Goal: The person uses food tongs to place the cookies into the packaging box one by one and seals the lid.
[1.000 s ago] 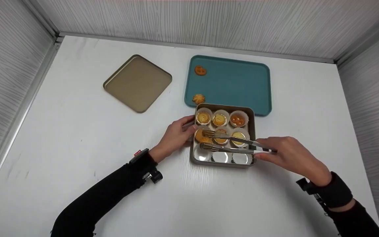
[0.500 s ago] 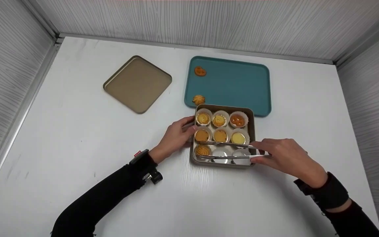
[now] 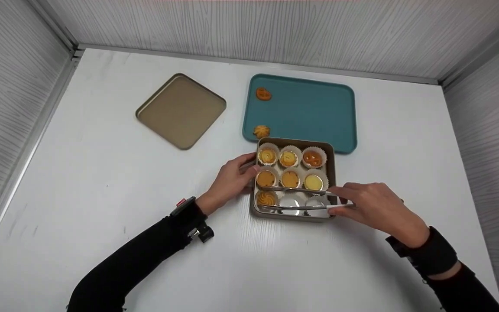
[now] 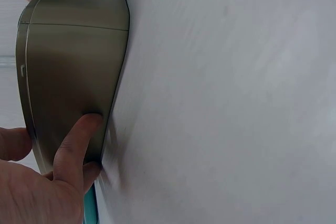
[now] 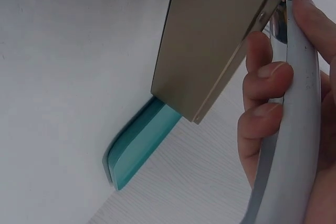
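Note:
In the head view, a brown metal tin (image 3: 293, 218) holds paper cups in rows, most with a cookie inside. My left hand (image 3: 230, 180) grips the tin's left side, thumb at the rim and fingers (image 4: 73, 148) against the outer wall. Metal tongs with white handles (image 5: 300, 103) are held in my right hand (image 3: 377, 208), which comes over the tin's right side. Their arms stand apart, one behind and one in front of a swirled cookie (image 3: 267, 198) in the near-left cup. Whether the tips touch that cookie, I cannot tell.
Behind the tin lies a teal tray (image 3: 306, 108), overlapped by the tin's far edge, with a pretzel cookie (image 3: 263, 94) and a star-shaped cookie (image 3: 261, 131). A bare brown square tray (image 3: 181, 110) sits at the back left. Panels (image 3: 254, 30) enclose the white table.
The tongs have come nearer to the body, from over the middle row to the near row, and their arms have spread. The swirled cookie now sits in the near-left cup. My left hand stays.

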A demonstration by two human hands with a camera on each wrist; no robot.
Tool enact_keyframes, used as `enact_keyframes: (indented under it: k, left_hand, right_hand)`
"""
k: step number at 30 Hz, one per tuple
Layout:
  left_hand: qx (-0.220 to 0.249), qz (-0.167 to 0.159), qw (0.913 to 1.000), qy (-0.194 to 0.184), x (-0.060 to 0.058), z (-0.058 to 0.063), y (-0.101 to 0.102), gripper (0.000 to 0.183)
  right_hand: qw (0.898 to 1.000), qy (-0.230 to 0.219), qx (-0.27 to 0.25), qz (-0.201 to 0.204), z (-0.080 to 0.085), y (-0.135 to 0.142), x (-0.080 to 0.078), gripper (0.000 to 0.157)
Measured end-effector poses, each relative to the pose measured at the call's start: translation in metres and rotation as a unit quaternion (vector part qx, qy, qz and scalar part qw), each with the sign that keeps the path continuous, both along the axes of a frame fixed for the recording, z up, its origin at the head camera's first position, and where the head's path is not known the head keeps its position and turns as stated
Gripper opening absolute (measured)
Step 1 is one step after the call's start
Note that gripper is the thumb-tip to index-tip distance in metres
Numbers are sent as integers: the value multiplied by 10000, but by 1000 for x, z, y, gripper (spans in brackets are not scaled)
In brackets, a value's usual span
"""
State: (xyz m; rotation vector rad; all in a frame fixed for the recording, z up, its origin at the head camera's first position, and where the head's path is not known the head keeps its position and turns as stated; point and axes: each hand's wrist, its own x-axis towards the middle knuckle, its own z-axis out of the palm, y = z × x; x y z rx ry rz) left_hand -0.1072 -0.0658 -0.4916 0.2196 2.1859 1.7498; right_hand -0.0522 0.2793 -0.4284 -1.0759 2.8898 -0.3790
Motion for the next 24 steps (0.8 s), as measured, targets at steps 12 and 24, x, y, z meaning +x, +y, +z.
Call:
enact_keyframes:
  k: [12,24]
  left_hand:
    - [-30,-3,10000,-35,0,1,0,53]
    - [254,3,9991,-329,3,0,-1,54]
  right_hand:
    - [9997,235,-3,18,-4,0,0,47]
    - [9970,-307,-652,-288,0,7,-6,43]
